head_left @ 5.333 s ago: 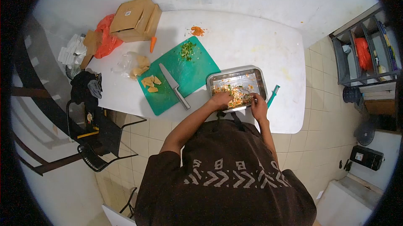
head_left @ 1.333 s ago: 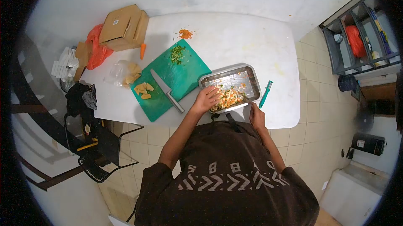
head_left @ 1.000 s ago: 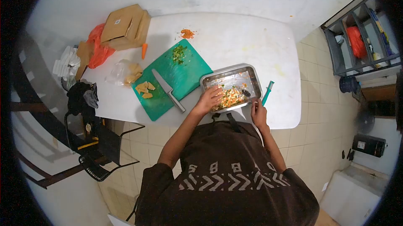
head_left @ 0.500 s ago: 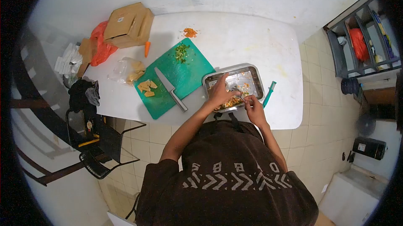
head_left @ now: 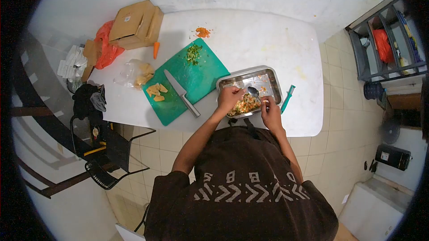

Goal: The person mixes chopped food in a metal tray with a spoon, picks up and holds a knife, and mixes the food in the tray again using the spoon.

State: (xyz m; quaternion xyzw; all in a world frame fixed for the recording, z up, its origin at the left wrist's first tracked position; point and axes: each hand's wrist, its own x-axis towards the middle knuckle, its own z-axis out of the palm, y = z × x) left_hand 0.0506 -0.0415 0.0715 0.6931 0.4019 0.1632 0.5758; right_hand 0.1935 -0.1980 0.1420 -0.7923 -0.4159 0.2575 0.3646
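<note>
My left hand point(head_left: 228, 100) is over the left side of a rectangular metal tray point(head_left: 273, 74), fingers drawn together in a pinch. Whatever lies between those fingertips is too small to make out. In my right hand point(head_left: 271, 112), at the tray's near right side, is a spoon point(head_left: 253, 91) whose dark-looking bowl points up and left. Chopped mixed filling point(head_left: 246, 107), orange, green and pale, lies along the tray's near side, with scattered bits farther back. A green-handled peeler point(head_left: 288, 99) rests right of the tray.
Left of the tray, a green cutting board point(head_left: 203, 80) carries a knife point(head_left: 181, 92), chopped greens point(head_left: 193, 55) and tan pieces point(head_left: 157, 91). Beyond are a plastic bag point(head_left: 130, 74), a carrot point(head_left: 156, 50), orange shreds point(head_left: 203, 32) and a cardboard box point(head_left: 134, 24). A black chair point(head_left: 117, 151) stands at left.
My left hand's spread fingers have closed together and moved slightly back from the spoon. The spoon's bowl has risen away from the filling and now shows clearly.
</note>
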